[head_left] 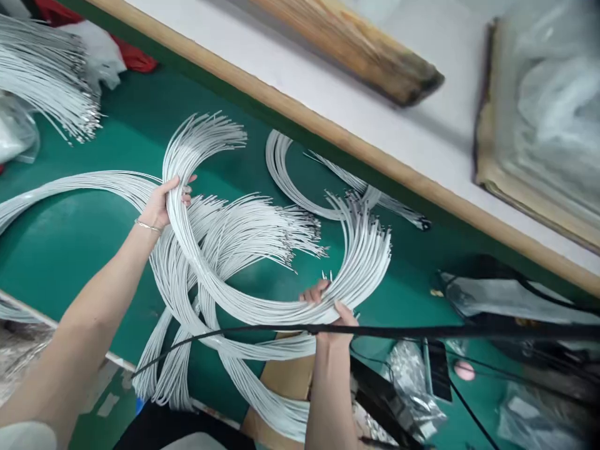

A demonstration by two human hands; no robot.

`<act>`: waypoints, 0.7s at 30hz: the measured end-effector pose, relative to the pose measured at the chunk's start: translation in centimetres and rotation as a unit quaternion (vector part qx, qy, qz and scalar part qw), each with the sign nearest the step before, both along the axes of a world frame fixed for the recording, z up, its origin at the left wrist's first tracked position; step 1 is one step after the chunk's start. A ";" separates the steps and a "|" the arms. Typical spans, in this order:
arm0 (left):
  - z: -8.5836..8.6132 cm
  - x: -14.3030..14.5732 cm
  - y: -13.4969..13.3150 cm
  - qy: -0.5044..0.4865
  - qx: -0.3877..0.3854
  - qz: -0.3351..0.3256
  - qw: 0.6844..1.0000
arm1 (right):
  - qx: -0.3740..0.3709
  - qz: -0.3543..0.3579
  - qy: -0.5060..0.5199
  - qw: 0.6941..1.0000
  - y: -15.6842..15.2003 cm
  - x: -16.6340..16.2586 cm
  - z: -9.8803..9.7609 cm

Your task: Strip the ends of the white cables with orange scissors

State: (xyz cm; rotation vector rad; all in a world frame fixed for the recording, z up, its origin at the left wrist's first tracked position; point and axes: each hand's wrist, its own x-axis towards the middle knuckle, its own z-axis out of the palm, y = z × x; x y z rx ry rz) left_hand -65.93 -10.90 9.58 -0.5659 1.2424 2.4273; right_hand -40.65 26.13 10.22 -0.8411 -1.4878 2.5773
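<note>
A curved bundle of white wires [220, 297] hangs in a U shape between my two hands. My left hand [169, 199] is closed round its left part, below the fanned loose ends. Toward the other end, my right hand [335, 309] grips the bundle from below; the wire tips spread out above it, with small metal ends. Under the held bundle, more white wire bundles [253, 234] lie crossed over each other on the green table [89, 237]. A thin black cable [281, 327] passes in front of my right wrist.
More white wires [42, 69] lie at the far left beside plastic bags. A coiled bundle [281, 169] rests under the wood-edged shelf [328, 128]. A cardboard piece [285, 369], a phone-like dark object [438, 369], a pink ball [464, 370] and clear bags [412, 381] sit at lower right.
</note>
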 end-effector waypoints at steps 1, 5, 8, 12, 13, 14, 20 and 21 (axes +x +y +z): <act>0.2 0.2 0.8 0.001 -0.009 -0.010 1.000 | 0.012 -0.036 -0.002 0.999 0.9 0.4 -0.5; 0.0 0.6 4.2 0.010 -0.083 -0.039 0.996 | 0.035 -0.150 0.001 0.988 3.5 0.9 -3.1; -1.1 0.3 6.5 -0.004 -0.182 -0.090 0.979 | 0.035 -0.201 0.002 0.979 3.8 0.8 -5.7; -1.2 -0.5 7.9 -0.026 -0.360 -0.180 0.915 | 0.022 -0.211 0.009 0.977 3.1 1.1 -8.0; -0.8 -0.7 7.8 -0.018 -0.411 -0.191 0.891 | 0.017 -0.208 0.017 0.978 2.8 1.4 -8.1; -0.2 -0.9 7.8 -0.004 -0.465 -0.195 0.864 | 0.013 -0.202 0.028 0.979 2.4 1.7 -8.0; 4.7 2.8 9.5 0.277 -0.638 -0.195 0.691 | 0.013 -0.158 0.104 0.982 0.0 4.2 -3.8; 5.0 4.5 10.1 0.331 -0.623 -0.235 0.669 | 0.015 -0.145 0.110 0.983 -0.4 4.5 -2.9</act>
